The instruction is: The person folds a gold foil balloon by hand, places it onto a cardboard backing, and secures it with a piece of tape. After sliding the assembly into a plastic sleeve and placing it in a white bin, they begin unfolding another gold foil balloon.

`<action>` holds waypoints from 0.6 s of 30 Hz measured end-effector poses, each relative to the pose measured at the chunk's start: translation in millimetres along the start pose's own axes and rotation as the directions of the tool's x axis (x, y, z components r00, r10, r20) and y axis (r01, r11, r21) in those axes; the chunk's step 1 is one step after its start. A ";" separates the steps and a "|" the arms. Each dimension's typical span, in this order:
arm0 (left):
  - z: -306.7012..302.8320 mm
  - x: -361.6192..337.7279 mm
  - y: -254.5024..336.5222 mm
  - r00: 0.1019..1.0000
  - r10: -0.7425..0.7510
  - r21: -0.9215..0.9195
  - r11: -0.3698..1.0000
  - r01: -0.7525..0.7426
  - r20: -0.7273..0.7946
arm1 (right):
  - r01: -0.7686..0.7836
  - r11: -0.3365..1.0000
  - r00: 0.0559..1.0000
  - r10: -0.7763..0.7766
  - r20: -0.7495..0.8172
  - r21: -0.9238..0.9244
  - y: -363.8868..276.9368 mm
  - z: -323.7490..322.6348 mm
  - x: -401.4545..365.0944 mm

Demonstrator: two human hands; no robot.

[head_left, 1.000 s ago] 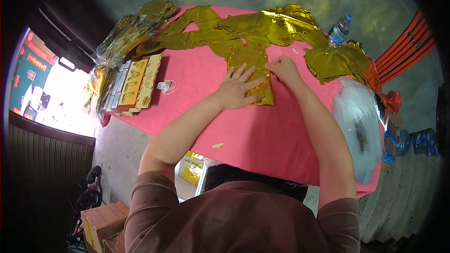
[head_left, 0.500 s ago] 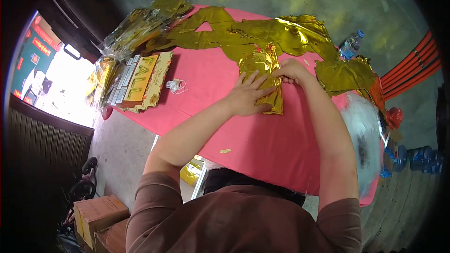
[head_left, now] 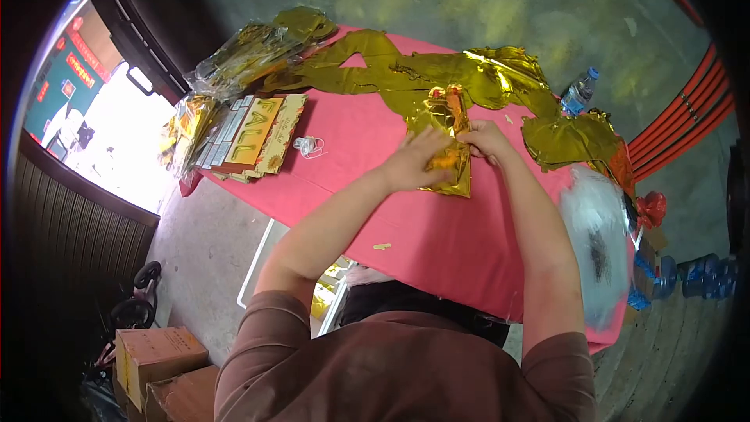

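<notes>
A folded gold foil balloon [head_left: 458, 185] lies on the pink tablecloth [head_left: 359, 133] in front of me. My left hand [head_left: 416, 162] rests over its middle, fingers stretched out and somewhat blurred, covering part of the foil. At the foil's right edge, my right hand [head_left: 486, 141] is closed, with thumb and fingers pinching that edge. Small red and gold bits show at the folded balloon's top end. Directly behind it spread larger flat gold foil balloons [head_left: 437, 66], touching its upper part.
Printed "FALL" cards [head_left: 254, 137] are stacked at the left, beside plastic-wrapped gold foil packs [head_left: 250, 55]. White string [head_left: 309, 146] lies near them. A water bottle [head_left: 580, 92], another gold foil piece [head_left: 570, 141] and a clear plastic bag [head_left: 598, 242] are on the right. Cardboard boxes [head_left: 160, 355] stand on the floor.
My left hand has shifted slightly on the foil and its fingers are blurred by motion. My right hand keeps its pinch at the edge. The whole view has tilted a little.
</notes>
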State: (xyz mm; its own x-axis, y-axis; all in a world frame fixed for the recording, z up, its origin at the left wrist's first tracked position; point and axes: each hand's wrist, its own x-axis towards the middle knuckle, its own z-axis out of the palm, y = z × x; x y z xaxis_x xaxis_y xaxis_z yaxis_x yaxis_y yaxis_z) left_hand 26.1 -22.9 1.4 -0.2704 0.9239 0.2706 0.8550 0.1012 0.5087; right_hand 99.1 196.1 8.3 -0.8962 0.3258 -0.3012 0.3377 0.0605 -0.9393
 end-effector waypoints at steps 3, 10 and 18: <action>-17.3 -7.6 -18.8 0.958 -0.166 -0.258 0.960 0.103 -0.233 | 0.037 0.992 0.999 -0.038 0.004 0.117 7.0 1.1 -26.3; -48.3 -45.2 -3.2 0.847 -0.463 -0.802 0.385 0.457 0.261 | 0.060 0.964 0.997 -0.072 0.037 0.258 11.1 19.6 -92.1; -37.3 -51.5 17.2 0.821 -0.410 -0.765 0.346 0.544 0.398 | 0.054 0.995 0.995 -0.061 0.084 0.086 13.4 22.4 -115.1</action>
State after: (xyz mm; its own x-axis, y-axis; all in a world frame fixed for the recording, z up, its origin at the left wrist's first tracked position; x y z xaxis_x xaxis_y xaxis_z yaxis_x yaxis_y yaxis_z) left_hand 38.3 -82.5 26.7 -0.3963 0.8636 -0.3117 -0.1895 0.2553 0.9481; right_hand 200.3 138.3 26.8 -0.9362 0.2408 -0.2560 0.2629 -0.0033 -0.9648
